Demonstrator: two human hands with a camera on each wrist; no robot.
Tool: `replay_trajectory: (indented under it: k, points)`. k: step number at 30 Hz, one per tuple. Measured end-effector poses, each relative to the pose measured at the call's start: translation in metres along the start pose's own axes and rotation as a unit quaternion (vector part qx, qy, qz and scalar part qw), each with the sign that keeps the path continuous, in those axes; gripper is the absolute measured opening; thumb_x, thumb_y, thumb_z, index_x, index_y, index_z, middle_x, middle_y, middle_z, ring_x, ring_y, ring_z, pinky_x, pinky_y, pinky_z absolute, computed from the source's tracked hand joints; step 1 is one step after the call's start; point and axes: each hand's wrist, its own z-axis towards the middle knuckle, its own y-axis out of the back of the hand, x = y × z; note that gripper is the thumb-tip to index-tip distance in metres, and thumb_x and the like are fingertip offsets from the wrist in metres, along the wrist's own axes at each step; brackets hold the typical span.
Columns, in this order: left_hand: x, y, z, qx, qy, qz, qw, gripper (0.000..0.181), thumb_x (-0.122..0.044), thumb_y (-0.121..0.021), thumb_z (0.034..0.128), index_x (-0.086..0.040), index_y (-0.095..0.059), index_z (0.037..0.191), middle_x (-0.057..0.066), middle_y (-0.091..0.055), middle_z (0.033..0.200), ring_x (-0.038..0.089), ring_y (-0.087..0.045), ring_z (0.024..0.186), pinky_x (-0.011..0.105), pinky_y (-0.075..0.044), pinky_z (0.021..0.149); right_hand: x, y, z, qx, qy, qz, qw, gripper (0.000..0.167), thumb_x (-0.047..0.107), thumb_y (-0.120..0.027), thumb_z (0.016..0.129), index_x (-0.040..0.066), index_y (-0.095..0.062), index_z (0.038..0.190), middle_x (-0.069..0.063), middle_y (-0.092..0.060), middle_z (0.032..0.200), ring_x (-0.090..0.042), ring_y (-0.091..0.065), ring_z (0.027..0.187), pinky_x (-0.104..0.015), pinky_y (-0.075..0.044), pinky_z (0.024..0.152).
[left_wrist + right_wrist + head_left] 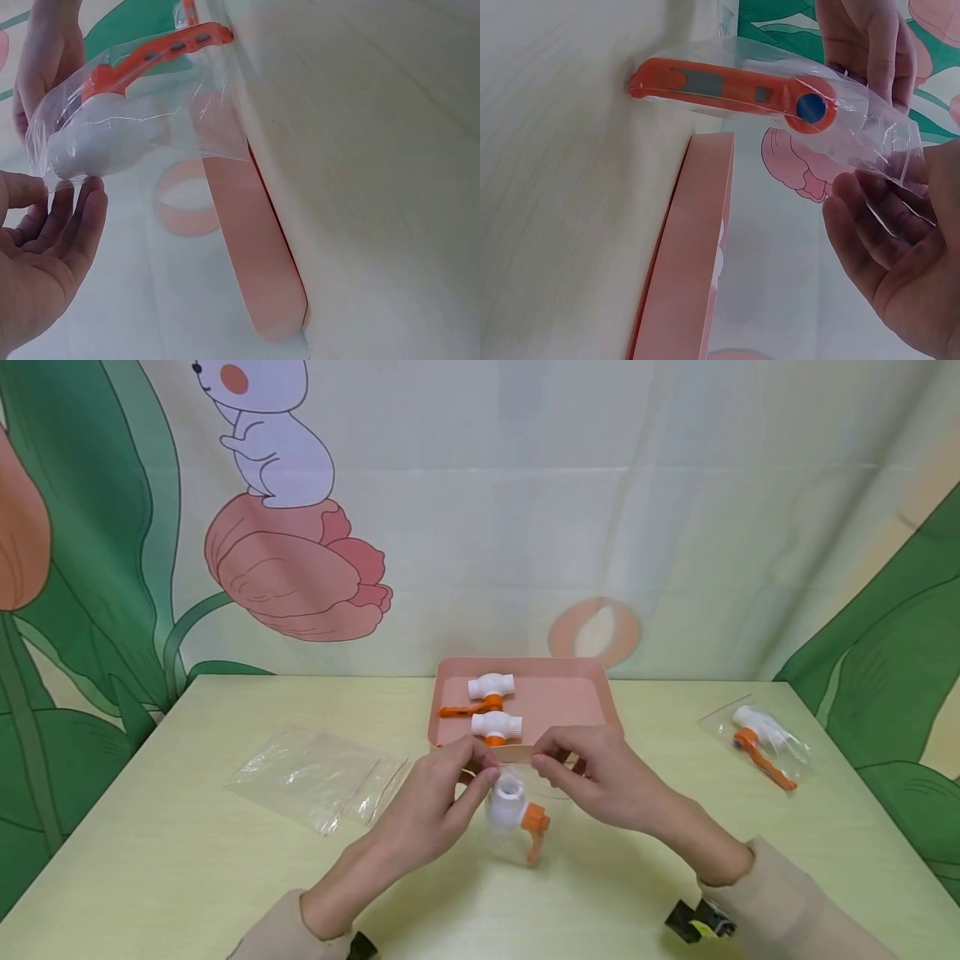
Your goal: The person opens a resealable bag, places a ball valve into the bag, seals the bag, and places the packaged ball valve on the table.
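A white valve [506, 803] with an orange lever [536, 827] hangs in a clear plastic bag [214, 120] above the table, in front of the tray. My left hand [438, 793] pinches the bag's top edge between thumb and fingers; the left wrist view shows that hand [45, 262] just under the valve's end. On the other side my right hand [607, 777] pinches the bag's edge, its fingers bent. In the right wrist view the lever [735, 86] lies along the bag, and my right hand [907, 262] holds the bag's corner.
Behind the hands stands a pink tray [558, 693] with two white valves [492, 686] [497, 725] at its left. Flat clear bags [307, 777] lie on the left of the table [225, 877]. A bagged valve [763, 731] lies at the right. A printed curtain [480, 527] hangs behind.
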Motion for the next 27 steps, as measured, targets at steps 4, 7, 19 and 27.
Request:
replay_trajectory:
  k: [4,7,19,27]
  points:
    - [0.001,0.000,-0.001,-0.006,0.005,0.005,1.0000,0.009,0.003,-0.063,0.0991,-0.004,-0.059,0.102,0.000,-0.064,0.093,0.013,-0.068,0.090,0.029,-0.059,0.079,-0.001,0.000,0.000,-0.003,0.002,-0.004,1.0000,0.011,0.007,-0.068,0.100,0.014,-0.072,0.094,0.006,-0.064,0.080,-0.013,-0.060,0.070,-0.031,-0.055,0.057]
    - [0.002,0.000,-0.001,-0.010,0.014,0.009,0.9998,0.009,0.003,-0.062,0.0994,-0.005,-0.058,0.103,-0.001,-0.063,0.092,0.013,-0.068,0.090,0.028,-0.059,0.078,-0.003,0.003,-0.002,0.004,-0.018,-0.006,0.9998,0.003,0.016,-0.071,0.099,0.016,-0.073,0.096,0.005,-0.067,0.082,-0.013,-0.062,0.073,-0.032,-0.055,0.059]
    - [0.005,-0.001,-0.002,-0.015,0.046,0.018,0.9987,0.007,0.003,-0.062,0.0996,-0.002,-0.059,0.102,0.003,-0.063,0.095,0.018,-0.068,0.094,0.030,-0.059,0.080,-0.009,0.018,-0.010,0.088,-0.099,0.010,0.9911,0.007,0.017,-0.072,0.099,0.016,-0.069,0.093,0.005,-0.066,0.085,-0.016,-0.062,0.080,-0.029,-0.053,0.063]
    - [0.006,-0.001,-0.005,-0.008,0.074,-0.028,0.9968,0.007,0.002,-0.060,0.1015,-0.002,-0.057,0.106,0.005,-0.065,0.097,0.020,-0.070,0.096,0.032,-0.060,0.080,-0.009,0.017,-0.010,0.076,-0.117,0.034,0.9897,0.007,0.013,-0.071,0.099,0.010,-0.071,0.094,-0.004,-0.068,0.084,-0.020,-0.063,0.073,-0.031,-0.057,0.062]
